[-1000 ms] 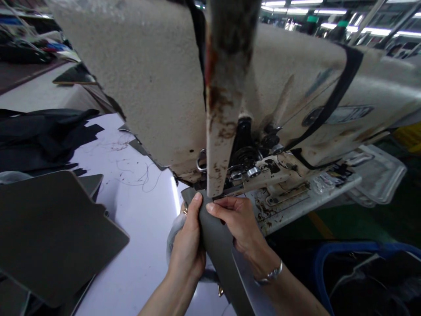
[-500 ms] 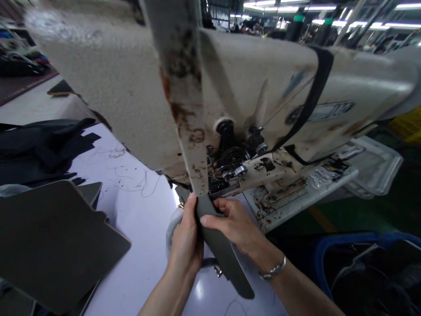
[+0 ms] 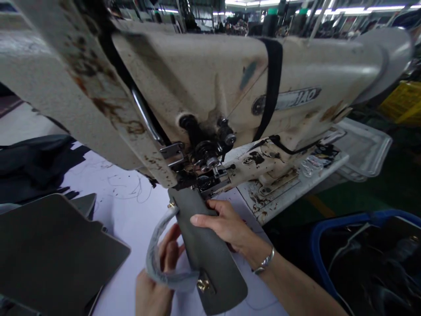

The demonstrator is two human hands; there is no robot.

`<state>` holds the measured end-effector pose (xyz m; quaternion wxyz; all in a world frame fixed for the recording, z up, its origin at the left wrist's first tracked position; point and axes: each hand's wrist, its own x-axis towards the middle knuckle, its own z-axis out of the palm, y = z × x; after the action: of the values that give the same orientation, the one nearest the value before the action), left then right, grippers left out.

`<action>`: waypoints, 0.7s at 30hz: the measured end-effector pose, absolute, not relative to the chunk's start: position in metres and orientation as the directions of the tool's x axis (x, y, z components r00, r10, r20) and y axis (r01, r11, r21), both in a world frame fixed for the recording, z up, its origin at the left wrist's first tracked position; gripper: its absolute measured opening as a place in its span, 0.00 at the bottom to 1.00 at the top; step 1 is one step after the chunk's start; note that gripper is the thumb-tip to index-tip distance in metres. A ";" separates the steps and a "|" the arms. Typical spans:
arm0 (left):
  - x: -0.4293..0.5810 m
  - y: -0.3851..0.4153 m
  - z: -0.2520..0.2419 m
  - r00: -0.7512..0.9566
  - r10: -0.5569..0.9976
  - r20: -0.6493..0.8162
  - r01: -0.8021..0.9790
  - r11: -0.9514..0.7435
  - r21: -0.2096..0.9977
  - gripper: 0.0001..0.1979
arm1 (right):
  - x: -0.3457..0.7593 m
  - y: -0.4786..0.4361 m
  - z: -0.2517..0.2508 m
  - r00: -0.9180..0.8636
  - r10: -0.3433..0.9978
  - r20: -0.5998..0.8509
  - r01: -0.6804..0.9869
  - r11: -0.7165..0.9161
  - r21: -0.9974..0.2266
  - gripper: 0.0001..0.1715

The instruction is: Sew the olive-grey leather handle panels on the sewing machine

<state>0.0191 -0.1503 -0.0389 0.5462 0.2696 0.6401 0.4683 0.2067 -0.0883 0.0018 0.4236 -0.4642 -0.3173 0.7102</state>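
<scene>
Hands and workpiece at a sewing machine point(image 3: 204, 74), viewed from above. The dark grey panel point(image 3: 210, 250) slants across the pale desk point(image 3: 134, 219), its far end just below the machine's head and its rounded near end toward the viewer. A curved handle point(image 3: 153, 259), wrapped in cloudy plastic, bows out from the panel's left side between an upper brass fitting point(image 3: 171, 205) and a lower brass fitting point(image 3: 203, 285). The right hand point(image 3: 226, 224), with a silver bracelet point(image 3: 265, 262) at the wrist, has a narrow grip on the panel's right edge: thumb flat on the upper face, fingers partly hidden at the edge and beneath. The left hand point(image 3: 156, 281) lies behind the handle, its bent fingers showing within the loop near the panel's left edge; because the handle covers part of it, one cannot tell whether this grip is closed on anything. To the left, a stack of cut panels point(image 3: 62, 254) lies in front of black cloth point(image 3: 36, 166), with loose threads on the desk nearby. To the right are a blue-rimmed bin point(image 3: 315, 245), a clear plastic tray point(image 3: 368, 151) and, farther back, a yellow crate point(image 3: 401, 105).
</scene>
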 end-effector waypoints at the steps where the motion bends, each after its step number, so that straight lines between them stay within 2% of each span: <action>1: 0.033 -0.145 -0.043 -0.220 0.869 -0.442 -0.142 0.420 0.896 0.35 | 0.207 -0.088 0.001 -0.169 0.926 -0.338 -0.242 -0.371 -0.896 0.14; 3: 0.058 -0.137 -0.047 -0.169 0.882 -0.441 -0.172 0.414 0.894 0.34 | 0.208 -0.088 -0.001 -0.088 0.974 -0.209 -0.055 -0.214 -0.975 0.10; 5: 0.074 -0.131 -0.046 -0.139 0.869 -0.475 -0.277 0.426 0.861 0.32 | 0.209 -0.088 -0.001 -0.033 0.992 -0.118 0.134 -0.113 -0.985 0.07; 7: 0.081 -0.127 -0.043 -0.106 0.840 -0.532 -0.365 0.465 0.807 0.29 | 0.209 -0.088 -0.001 0.020 0.997 -0.076 0.267 -0.079 -0.961 0.06; 9: 0.083 -0.123 -0.039 -0.088 0.809 -0.581 -0.418 0.500 0.759 0.26 | 0.208 -0.088 -0.003 0.060 0.997 -0.054 0.326 -0.071 -0.943 0.06; 12: 0.085 -0.120 -0.032 -0.126 0.796 -0.593 -0.448 0.488 0.750 0.26 | 0.210 -0.090 -0.010 0.065 0.996 -0.063 0.263 -0.078 -0.962 0.07; 17: 0.084 -0.120 -0.022 -0.149 0.777 -0.611 -0.419 0.511 0.751 0.30 | 0.223 -0.094 -0.018 -0.035 0.980 -0.194 0.047 -0.192 -0.980 0.12; 21: 0.086 -0.124 -0.016 -0.153 0.760 -0.632 -0.427 0.526 0.736 0.29 | 0.237 -0.092 -0.010 -0.109 0.975 -0.192 0.073 -0.185 -0.980 0.14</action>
<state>0.0859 -0.1243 -0.0158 0.6359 0.1391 0.5989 0.4665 0.2373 -0.0920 -0.0098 0.4046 -0.5308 -0.4936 0.5575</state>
